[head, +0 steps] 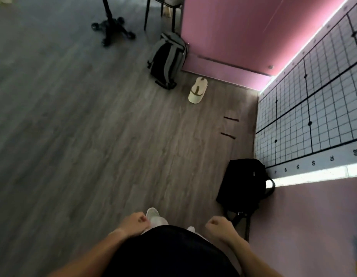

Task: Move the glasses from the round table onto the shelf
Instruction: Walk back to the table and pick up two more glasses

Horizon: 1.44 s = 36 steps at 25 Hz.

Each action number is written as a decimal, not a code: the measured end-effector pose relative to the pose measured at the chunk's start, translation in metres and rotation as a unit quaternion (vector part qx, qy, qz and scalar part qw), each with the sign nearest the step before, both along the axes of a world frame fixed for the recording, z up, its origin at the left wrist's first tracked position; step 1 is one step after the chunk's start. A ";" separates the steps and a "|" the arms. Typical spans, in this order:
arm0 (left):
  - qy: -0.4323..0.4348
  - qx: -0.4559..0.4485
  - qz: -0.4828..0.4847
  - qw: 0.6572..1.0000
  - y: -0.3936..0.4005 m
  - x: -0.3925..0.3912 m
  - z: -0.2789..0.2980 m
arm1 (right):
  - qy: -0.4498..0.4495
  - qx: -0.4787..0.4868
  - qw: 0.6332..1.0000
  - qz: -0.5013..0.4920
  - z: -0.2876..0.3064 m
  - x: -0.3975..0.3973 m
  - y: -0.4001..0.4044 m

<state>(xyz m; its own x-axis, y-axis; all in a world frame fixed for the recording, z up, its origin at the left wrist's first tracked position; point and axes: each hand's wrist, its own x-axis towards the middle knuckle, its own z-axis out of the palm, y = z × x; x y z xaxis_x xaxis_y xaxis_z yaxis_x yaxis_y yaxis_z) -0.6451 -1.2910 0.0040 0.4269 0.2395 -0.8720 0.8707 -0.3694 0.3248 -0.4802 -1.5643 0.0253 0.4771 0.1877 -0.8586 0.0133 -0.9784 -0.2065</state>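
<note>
Overhead, the head view looks straight down at a grey wood-plank floor [93, 126]; the frame is dim and somewhat blurred. Left hand [134, 221] is curled into a loose fist near the waist, with nothing visible in it; right hand [218, 226] likewise clenched, nothing visible in it; both forearms bare. Between the hands, one pale shoe [153, 213] points forward on the planks.

Room: a pink wall [243, 33] closes the far side, edged by a bright light strip [305, 47]; to the right, a white panel with a black grid [317, 116] carries small numbers along its lower border, too blurred to read with confidence. A black bag [243, 182] sits on the floor against the right-hand wall, just below the grid. A grey-and-black backpack [167, 60] leans at the corner of the pink wall; a cream cap [198, 90] lies just beside it. Two short dark marks [230, 126] lie on the floor near the grid. Far left, a black wheeled stand base [113, 31]; next to it, dark chair legs [159, 15].

Glasses, round table and shelf: out of view.
</note>
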 end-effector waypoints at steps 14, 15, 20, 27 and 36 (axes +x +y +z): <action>-0.018 0.003 0.027 0.999 0.154 0.125 -0.026 | -0.001 0.042 0.999 -0.018 -0.015 0.150 0.195; -0.020 0.011 0.029 0.999 0.170 0.143 -0.027 | -0.003 0.054 0.998 -0.015 -0.016 0.175 0.213; -0.015 0.037 0.023 0.999 0.248 0.237 -0.016 | -0.008 0.073 0.997 0.036 -0.009 0.297 0.293; -0.072 0.074 0.155 0.983 0.333 0.339 0.003 | -0.004 0.039 0.987 0.153 0.001 0.420 0.393; -0.046 0.049 0.175 0.982 0.509 0.427 -0.019 | 0.044 0.010 0.988 0.144 -0.032 0.498 0.547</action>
<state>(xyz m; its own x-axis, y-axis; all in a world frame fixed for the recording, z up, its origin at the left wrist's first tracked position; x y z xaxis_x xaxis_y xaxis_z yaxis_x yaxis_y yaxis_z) -0.2177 -0.7817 -0.0148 0.3795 0.4674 -0.7985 0.9184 -0.0856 0.3863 0.0180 -1.0169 -0.0064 0.3246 0.3226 -0.8891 0.2727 -0.9320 -0.2386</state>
